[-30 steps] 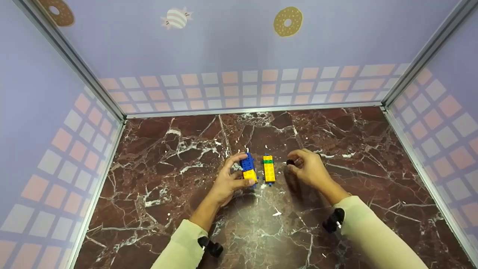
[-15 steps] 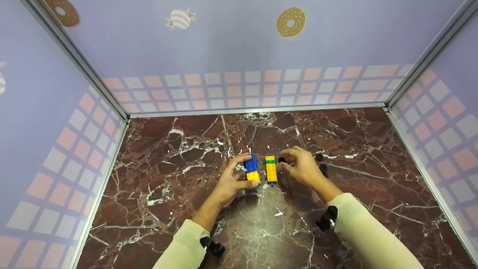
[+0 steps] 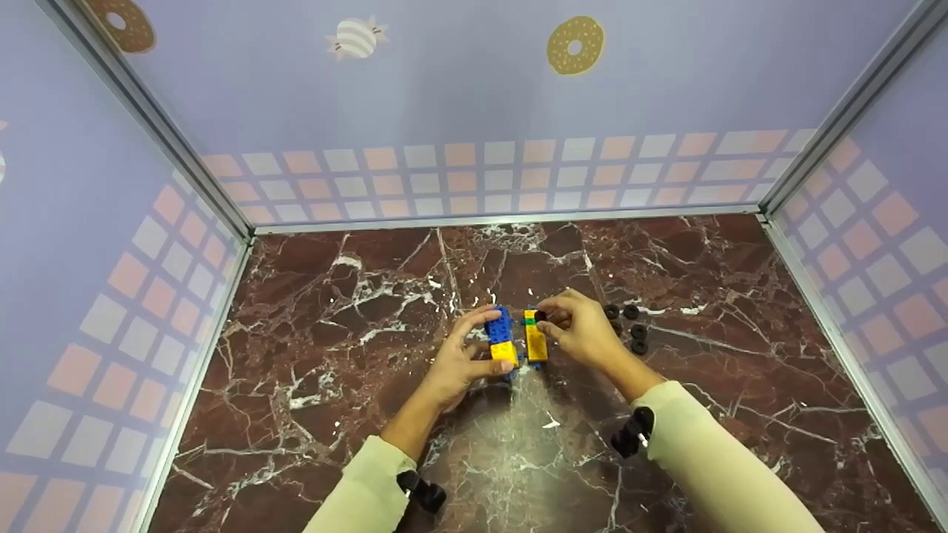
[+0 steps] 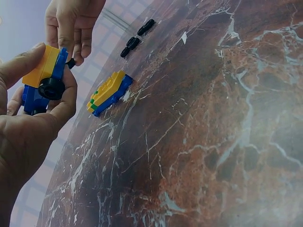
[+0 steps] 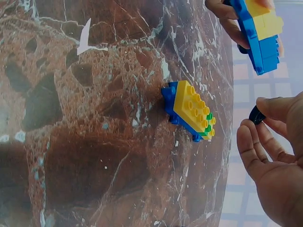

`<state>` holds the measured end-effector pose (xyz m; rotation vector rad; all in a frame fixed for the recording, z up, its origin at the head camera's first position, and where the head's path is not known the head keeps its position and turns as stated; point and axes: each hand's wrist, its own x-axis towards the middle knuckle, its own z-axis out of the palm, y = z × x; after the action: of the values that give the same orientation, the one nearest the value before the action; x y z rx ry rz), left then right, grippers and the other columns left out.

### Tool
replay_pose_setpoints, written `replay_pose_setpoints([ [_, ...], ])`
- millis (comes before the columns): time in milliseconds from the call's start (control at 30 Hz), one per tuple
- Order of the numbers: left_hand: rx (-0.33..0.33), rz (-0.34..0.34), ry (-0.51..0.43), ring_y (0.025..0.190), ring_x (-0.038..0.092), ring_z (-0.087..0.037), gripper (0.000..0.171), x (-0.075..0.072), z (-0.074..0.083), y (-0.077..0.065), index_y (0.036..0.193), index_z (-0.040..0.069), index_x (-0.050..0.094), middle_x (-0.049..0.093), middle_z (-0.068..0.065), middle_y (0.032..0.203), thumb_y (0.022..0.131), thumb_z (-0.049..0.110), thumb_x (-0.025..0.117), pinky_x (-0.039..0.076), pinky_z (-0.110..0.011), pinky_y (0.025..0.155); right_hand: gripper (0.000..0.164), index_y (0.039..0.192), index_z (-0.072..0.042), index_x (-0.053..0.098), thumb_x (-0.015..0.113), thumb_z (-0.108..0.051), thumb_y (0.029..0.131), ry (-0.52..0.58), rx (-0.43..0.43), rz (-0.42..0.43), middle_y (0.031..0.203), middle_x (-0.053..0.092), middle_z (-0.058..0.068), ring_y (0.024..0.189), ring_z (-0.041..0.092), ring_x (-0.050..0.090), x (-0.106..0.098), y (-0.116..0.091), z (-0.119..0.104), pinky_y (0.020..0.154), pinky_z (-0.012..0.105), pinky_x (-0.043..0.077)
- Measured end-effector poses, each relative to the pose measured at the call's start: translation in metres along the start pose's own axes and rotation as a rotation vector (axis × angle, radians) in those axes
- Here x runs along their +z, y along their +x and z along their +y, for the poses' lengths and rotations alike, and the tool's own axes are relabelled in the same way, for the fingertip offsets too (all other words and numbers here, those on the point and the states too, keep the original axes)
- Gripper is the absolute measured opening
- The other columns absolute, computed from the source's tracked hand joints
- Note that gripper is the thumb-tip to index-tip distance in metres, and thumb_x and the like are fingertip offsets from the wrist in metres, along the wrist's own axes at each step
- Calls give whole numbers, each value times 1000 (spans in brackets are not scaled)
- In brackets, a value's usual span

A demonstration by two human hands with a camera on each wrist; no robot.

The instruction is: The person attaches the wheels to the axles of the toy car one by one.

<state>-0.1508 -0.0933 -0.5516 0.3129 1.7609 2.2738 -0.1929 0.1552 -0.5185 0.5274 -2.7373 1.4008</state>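
My left hand (image 3: pixel 453 366) grips a blue and yellow toy brick car (image 3: pixel 501 326) by its ends, raised off the table. A black wheel (image 4: pixel 51 88) sits on the side of this car in the left wrist view. Between thumb and fingers, my right hand (image 3: pixel 585 334) pinches a small black wheel (image 5: pixel 256 115), a short gap away from the held car. Below and between the hands a second toy brick car (image 5: pixel 191 106) stands on the table, yellow with a green strip over a blue base. No wheels show on the blue pegs along its visible side.
Several loose black wheels (image 3: pixel 638 333) lie on the dark red marbled table (image 3: pixel 355 429), right of my right hand. Patterned panels (image 3: pixel 474 89) enclose the table at the back and both sides. A white scrap (image 3: pixel 551 424) lies nearer the front.
My right hand has moved left with the wheel, towards the held car and over the edge of the standing one. Loose wheels behind it have come into view. My left hand has barely moved.
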Motion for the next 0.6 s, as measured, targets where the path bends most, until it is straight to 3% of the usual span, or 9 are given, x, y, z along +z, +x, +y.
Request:
replay_pose_setpoints([
  [267, 0, -1, -10, 118, 65, -29, 83, 1, 1, 1, 157, -3, 50, 22, -19, 175, 83, -13, 86, 68, -29, 90, 27, 121, 5, 78, 83, 3, 95, 54, -9, -15, 109, 72, 20, 98, 34, 80, 7, 2, -4, 86, 40, 72],
  [600, -13, 2, 9, 121, 66, -32, 86, 4, 1, -1, 157, 0, 53, 26, -16, 175, 80, -14, 88, 70, -36, 90, 26, 122, 2, 79, 82, 2, 96, 98, -18, -44, 113, 76, 18, 102, 33, 80, 13, 2, -7, 90, 36, 71],
])
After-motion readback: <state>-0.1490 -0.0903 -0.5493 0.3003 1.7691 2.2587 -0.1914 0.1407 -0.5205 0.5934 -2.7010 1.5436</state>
